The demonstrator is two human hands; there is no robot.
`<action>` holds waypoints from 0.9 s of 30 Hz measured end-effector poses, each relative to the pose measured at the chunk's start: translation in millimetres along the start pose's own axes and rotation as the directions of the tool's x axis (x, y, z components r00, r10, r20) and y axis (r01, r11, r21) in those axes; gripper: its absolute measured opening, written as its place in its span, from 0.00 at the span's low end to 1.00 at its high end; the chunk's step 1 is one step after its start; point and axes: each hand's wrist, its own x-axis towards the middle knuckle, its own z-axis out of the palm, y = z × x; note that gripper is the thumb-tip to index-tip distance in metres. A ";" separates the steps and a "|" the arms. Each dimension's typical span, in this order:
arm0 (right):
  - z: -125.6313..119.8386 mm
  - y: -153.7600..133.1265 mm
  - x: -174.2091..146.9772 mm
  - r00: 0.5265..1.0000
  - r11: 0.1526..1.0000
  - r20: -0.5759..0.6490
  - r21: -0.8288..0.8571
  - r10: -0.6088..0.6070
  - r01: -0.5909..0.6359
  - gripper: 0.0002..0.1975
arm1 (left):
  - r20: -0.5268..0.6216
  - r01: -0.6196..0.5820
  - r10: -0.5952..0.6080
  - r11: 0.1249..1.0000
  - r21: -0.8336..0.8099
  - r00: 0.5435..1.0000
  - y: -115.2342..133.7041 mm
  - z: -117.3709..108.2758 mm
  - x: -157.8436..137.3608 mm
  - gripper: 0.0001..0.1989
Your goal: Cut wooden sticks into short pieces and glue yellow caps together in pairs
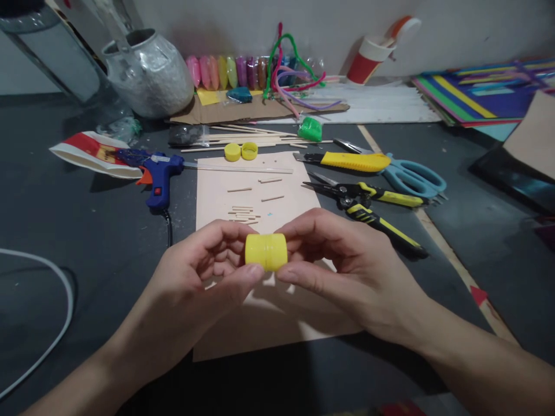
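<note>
Two yellow bottle caps (266,252), set against each other into a short cylinder, are held level above a pale sheet of paper (277,329). My left hand (208,266) pinches the left end between thumb and fingers. On the right end, my right hand (342,260) grips in the same way. Beyond the hands, several short cut sticks (243,215) lie on the paper. Two more yellow caps (232,152) rest at the paper's far edge, one showing its hollow inside.
A blue glue gun (159,176) lies left on a folded paper cup. To the right are a yellow utility knife (355,161), blue-handled scissors (411,176) and black-yellow snips (381,202). Long wooden sticks (251,138), pipe cleaners (299,86) and a metal pot (147,75) stand farther back.
</note>
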 end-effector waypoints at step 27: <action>-1.6 5.0 3.0 0.981 0.977 -0.004 -0.092 -0.195 0.193 0.12 | 0.158 0.097 -0.072 0.983 -0.158 0.985 -9.4 -8.0 11.1 0.11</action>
